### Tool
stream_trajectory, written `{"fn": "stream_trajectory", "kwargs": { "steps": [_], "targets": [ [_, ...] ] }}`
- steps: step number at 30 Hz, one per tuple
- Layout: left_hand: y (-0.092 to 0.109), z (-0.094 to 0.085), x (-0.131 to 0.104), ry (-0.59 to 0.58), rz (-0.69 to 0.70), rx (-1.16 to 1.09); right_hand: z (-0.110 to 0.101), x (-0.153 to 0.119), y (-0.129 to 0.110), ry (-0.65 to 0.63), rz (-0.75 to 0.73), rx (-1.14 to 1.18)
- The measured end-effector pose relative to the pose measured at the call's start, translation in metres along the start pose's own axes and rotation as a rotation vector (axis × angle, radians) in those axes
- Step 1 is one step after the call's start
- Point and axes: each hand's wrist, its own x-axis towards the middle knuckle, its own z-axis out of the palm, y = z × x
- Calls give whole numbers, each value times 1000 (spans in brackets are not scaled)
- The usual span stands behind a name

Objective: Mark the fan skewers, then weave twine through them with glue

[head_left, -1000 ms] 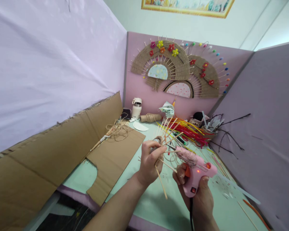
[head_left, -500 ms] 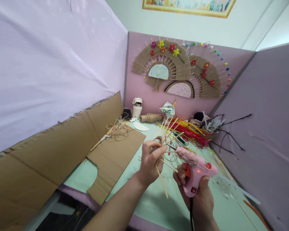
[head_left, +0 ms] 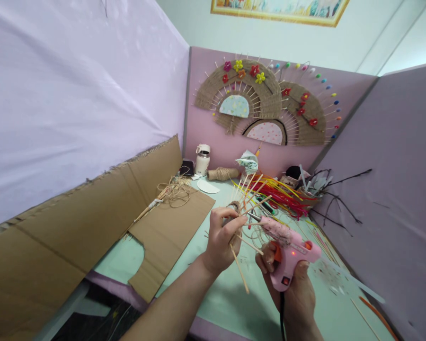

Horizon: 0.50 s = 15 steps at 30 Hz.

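Note:
My left hand [head_left: 223,237] is closed around a small craft piece whose thin wooden sticks [head_left: 258,204] fan out from a twine-wrapped base [head_left: 235,205]. Most of that base is hidden behind my fingers. In my right hand [head_left: 300,289] is a pink hot glue gun [head_left: 287,246], held by its handle with fingers at the orange trigger. Its metal nozzle points left and reaches the sticks beside my left fingertips; whether it touches them I cannot tell. A small light glows on its side, and a black cord hangs below.
Cut cardboard [head_left: 177,227] covers the table's left, with tangled twine [head_left: 179,192] on it. Behind stand a white bottle [head_left: 202,160] and a twine roll [head_left: 223,174]. Red and yellow pipe cleaners [head_left: 287,194] lie back right, near dark twigs [head_left: 337,203]. Decorated woven fans [head_left: 246,85] hang ahead.

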Motion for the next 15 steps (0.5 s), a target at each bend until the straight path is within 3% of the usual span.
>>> {"fn": "stream_trajectory", "kwargs": {
  "steps": [15],
  "targets": [
    [1,-1,1,-3,-8,12,-2,-1,1,-4,-2,9]
  ]
}}
